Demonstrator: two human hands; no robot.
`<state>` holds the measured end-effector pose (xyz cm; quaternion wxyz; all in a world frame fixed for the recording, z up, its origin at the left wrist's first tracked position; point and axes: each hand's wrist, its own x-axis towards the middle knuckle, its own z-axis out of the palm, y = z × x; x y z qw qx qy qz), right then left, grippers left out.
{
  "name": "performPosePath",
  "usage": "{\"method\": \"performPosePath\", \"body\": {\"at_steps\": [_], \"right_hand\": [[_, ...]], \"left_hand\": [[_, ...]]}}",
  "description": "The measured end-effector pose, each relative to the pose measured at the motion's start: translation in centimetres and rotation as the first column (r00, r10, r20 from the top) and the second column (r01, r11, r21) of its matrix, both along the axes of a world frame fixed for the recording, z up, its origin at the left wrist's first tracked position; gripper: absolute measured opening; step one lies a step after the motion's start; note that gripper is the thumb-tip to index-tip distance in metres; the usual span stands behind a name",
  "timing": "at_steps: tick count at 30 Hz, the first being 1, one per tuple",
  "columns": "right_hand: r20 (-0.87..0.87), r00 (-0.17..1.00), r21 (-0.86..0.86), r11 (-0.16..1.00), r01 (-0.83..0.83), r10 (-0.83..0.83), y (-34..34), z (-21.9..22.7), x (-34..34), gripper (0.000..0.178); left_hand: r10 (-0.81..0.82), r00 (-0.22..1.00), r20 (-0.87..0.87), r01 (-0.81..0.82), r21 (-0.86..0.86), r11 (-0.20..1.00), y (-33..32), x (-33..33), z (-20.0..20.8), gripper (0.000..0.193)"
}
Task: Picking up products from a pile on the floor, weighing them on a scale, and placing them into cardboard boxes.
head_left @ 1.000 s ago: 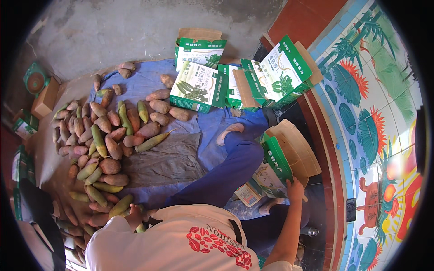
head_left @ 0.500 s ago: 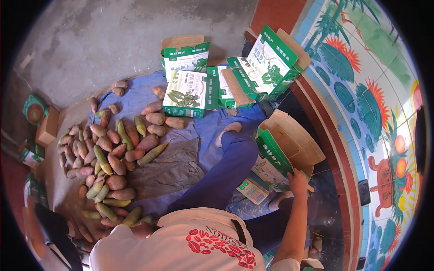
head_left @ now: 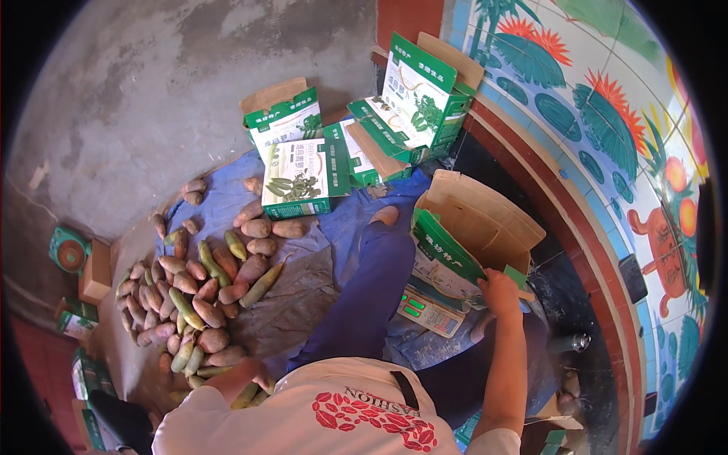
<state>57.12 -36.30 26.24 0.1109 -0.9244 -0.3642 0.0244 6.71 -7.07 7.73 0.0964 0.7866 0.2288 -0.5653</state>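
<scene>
My right hand (head_left: 498, 290) grips the front flap of an open green-and-white cardboard carton (head_left: 470, 235) that stands on a small scale with a green display (head_left: 426, 311), just right of my blue-trousered leg (head_left: 371, 296). My left hand (head_left: 244, 374) reaches down to the near end of a heap of reddish sweet potatoes and long green vegetables (head_left: 199, 296). My shirt covers most of that hand, so its fingers are hidden. The heap lies on a grey sheet over a blue tarp (head_left: 227, 201).
Several more open green-and-white cartons (head_left: 303, 171) lie and stand at the back, one (head_left: 421, 95) against a painted tiled wall (head_left: 607, 152). Small boxes and a round green object (head_left: 70, 252) sit at the left on concrete floor.
The view has tilted, so the cartons and the heap sit lower in the picture. My right hand has stayed on the carton flap and my left hand at the heap.
</scene>
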Motion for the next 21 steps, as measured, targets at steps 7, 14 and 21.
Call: {"method": "performPosePath", "body": {"at_steps": [7,14,21], "right_hand": [[-0.026,0.999,-0.011,0.999,-0.039,0.039,-0.8,-0.3,0.0,0.023],[-0.044,0.999,-0.048,0.998,-0.032,0.030,-0.6,0.4,-0.6,0.022],[-0.024,0.999,-0.045,0.998,-0.046,0.045,-0.6,0.2,-0.6,0.021]], "left_hand": [[0.119,0.992,0.046,-0.125,0.194,0.973,1.8,5.6,3.4,0.063],[0.300,0.805,0.511,-0.512,0.345,0.787,4.9,11.3,6.5,0.062],[0.123,0.337,0.933,-0.655,0.139,0.743,7.2,19.1,12.5,0.053]]}}
